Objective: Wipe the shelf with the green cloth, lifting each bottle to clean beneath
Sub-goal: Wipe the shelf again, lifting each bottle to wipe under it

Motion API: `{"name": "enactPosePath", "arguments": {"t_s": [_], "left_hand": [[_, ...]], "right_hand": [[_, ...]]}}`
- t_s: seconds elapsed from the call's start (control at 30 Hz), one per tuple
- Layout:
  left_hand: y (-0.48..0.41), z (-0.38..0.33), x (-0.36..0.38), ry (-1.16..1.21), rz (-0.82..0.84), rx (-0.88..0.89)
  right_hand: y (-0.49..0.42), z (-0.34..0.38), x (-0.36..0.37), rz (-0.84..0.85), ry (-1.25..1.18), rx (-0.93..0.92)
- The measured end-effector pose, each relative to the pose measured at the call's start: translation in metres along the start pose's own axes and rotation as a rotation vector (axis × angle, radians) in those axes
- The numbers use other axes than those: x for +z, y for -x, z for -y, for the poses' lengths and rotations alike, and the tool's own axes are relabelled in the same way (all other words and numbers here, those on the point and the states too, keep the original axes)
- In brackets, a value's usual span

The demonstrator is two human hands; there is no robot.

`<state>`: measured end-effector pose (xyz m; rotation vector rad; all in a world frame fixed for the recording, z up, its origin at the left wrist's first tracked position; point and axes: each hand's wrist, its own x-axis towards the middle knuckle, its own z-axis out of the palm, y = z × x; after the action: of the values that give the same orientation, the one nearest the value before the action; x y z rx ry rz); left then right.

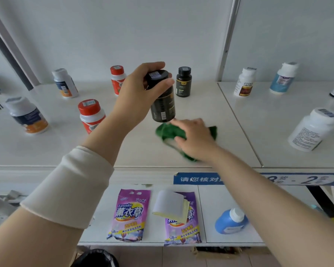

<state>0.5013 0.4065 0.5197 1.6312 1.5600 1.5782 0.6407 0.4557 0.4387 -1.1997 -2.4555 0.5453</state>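
My left hand [141, 87] grips a black bottle [162, 105] by its cap and holds it lifted above the white shelf [69, 149]. Right under the raised bottle my right hand [193, 139] presses the green cloth [166, 132] flat on the shelf; the hand is blurred. A second black bottle [184, 81] stands behind. Two red-capped bottles [92, 114] [117, 78] and two white-capped blue-and-orange ones [27, 114] [65, 82] stand to the left.
The adjoining shelf panel [278, 132] on the right carries three white bottles [314, 128] [245, 81] [282, 78]. A lower shelf holds two purple detergent bags [130, 214] [183, 228], a paper pad [170, 205] and a blue bottle [230, 220]. A metal upright [228, 37] splits the back wall.
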Motion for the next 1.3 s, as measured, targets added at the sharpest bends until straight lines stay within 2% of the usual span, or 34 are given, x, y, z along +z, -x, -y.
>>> {"name": "enactPosePath", "arguments": {"t_s": [0.13, 0.2, 0.3, 0.37, 0.47, 0.53, 0.6, 0.7, 0.77, 0.97, 1.07, 1.2, 1.27, 1.3], "left_hand": [[0.000, 0.001, 0.002, 0.003, 0.021, -0.001], [0.002, 0.002, 0.005, 0.013, 0.033, 0.004], [0.006, 0.005, 0.017, 0.037, 0.064, 0.010], [0.011, 0.010, 0.030, 0.049, 0.101, 0.014], [0.019, 0.013, 0.048, 0.078, 0.140, 0.012], [0.022, 0.013, 0.059, 0.097, 0.157, -0.003], [0.024, 0.013, 0.066, 0.109, 0.167, -0.024], [0.028, 0.015, 0.072, 0.072, 0.158, -0.049], [0.031, 0.017, 0.072, 0.054, 0.140, -0.070], [0.035, 0.026, 0.075, 0.030, 0.096, -0.102], [0.037, 0.025, 0.079, 0.028, 0.094, -0.099], [0.040, 0.023, 0.085, -0.052, 0.123, -0.116], [0.043, 0.016, 0.085, -0.212, 0.018, -0.040], [0.045, 0.009, 0.087, -0.308, -0.064, 0.055]], "right_hand": [[0.038, 0.028, 0.009, 0.137, -0.145, -0.181], [0.062, 0.025, 0.000, 0.200, -0.229, -0.212], [0.098, 0.013, -0.016, 0.170, -0.278, -0.193], [0.116, 0.001, -0.031, 0.083, -0.350, -0.090], [0.130, -0.025, -0.053, -0.195, -0.408, 0.059], [0.123, -0.044, -0.066, -0.363, -0.342, 0.152], [0.104, -0.063, -0.076, -0.441, -0.248, 0.255], [0.075, -0.081, -0.078, -0.366, -0.131, 0.395], [0.066, -0.079, -0.072, -0.277, -0.090, 0.413], [0.127, -0.048, -0.051, -0.116, -0.162, 0.079], [0.148, -0.048, -0.064, -0.032, -0.282, 0.076], [0.162, -0.062, -0.077, -0.109, -0.492, 0.148], [0.171, -0.071, -0.079, -0.094, -0.526, 0.152], [0.177, -0.077, -0.082, -0.131, -0.553, 0.166]]}}
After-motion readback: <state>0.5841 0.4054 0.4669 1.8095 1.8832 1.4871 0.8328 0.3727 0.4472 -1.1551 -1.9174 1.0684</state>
